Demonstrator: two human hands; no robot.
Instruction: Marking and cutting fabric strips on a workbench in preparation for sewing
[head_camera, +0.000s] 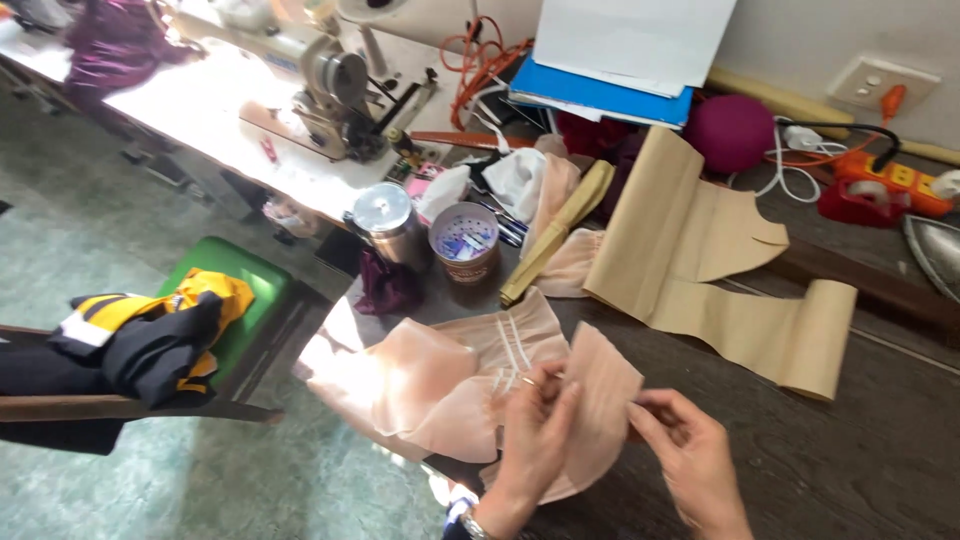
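Observation:
My left hand (532, 440) and my right hand (690, 455) together hold up a small piece of sheer peach fabric (598, 400) near the dark table's front edge. The left fingers pinch its left side; the right fingers grip its right edge. A ring shows on my left hand. More peach fabric with white stitching lines (440, 375) lies bunched on the table just left of and behind my hands.
Brown paper pattern pieces (700, 260) lie behind. A steel flask (388, 225), a round tin (465, 242), a wooden ruler (555, 235) and a sewing machine (335, 95) stand at the back left. A power strip (890, 178) and tape sit at the right. A green stool with clothes (200, 310) is left.

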